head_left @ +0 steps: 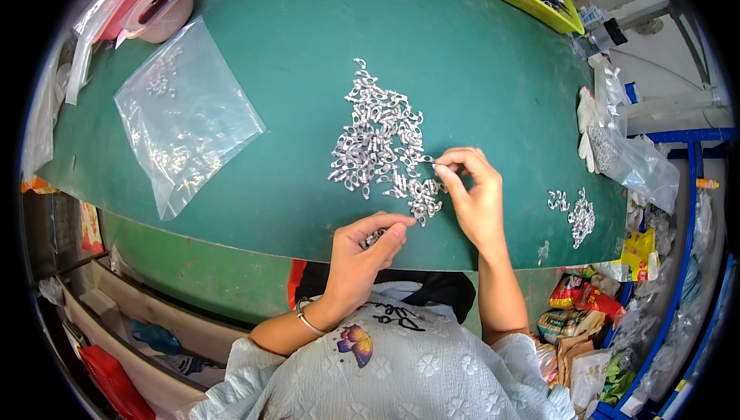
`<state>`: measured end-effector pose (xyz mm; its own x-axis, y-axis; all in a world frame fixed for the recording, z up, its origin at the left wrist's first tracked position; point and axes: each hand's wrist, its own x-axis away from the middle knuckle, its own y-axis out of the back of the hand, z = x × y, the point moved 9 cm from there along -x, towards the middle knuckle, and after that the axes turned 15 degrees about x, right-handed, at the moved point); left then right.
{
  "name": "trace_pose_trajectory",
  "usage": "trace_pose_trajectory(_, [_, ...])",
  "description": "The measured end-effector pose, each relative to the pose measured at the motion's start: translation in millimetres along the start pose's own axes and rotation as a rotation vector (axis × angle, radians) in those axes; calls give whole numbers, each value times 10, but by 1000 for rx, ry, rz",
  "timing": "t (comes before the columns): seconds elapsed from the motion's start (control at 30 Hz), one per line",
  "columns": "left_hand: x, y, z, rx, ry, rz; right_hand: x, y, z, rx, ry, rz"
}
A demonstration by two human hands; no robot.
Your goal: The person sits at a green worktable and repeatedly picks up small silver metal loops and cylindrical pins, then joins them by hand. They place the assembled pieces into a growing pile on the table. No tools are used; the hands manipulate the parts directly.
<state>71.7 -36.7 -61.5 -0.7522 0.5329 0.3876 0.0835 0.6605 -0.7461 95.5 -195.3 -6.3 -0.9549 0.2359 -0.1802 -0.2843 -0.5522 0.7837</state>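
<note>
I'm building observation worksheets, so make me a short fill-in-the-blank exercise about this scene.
The tabletop is ____.
The right hand pinches a small metal piece between finger and ____.
A bracelet circles the ____ wrist.
Smaller heaps lie to the ____ of the large heap.

Missing words: green; thumb; left; right.

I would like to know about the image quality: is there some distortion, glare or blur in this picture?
Head view: the near edge of the green table looks bowed, and the picture's corners go black; head view: the clear bag shows whitish glints; head view: left hand and right hand show no obvious motion blur, though fine detail in the metal pieces is hard to judge.
</note>
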Motion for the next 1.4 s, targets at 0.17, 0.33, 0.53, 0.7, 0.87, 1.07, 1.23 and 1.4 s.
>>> trace_pose_trajectory(0.17, [3,-26,-10,4,-13,5,268,-270,-82,-1239,-407,175])
trace_pose_trajectory(0.33, [14,-77,-22,-19,-12,5,431,-343,83,-1524,-456,292])
trace_pose_trajectory(0.53, [16,-73,0,-16,-7,8,468,-345,167,-1621,-513,339])
trace_pose_trajectory(0.7, [18,-18,36,-12,21,-6,456,-365,147,-1602,-562,339])
trace_pose_trajectory(0.87, [-55,7,-60,33,-10,-15,417,-360,87,-1573,-640,439])
trace_pose_trajectory(1.07, [-83,102,-218,51,-51,-45,-15,-490,28,-1408,-718,673])
trace_pose_trajectory(1.23, [-136,43,-267,52,-48,-44,-2367,106,113,-1255,-300,293])
trace_pose_trajectory(1.4, [-97,132,-445,27,-144,-78,-2294,-20,351,-728,-88,289])
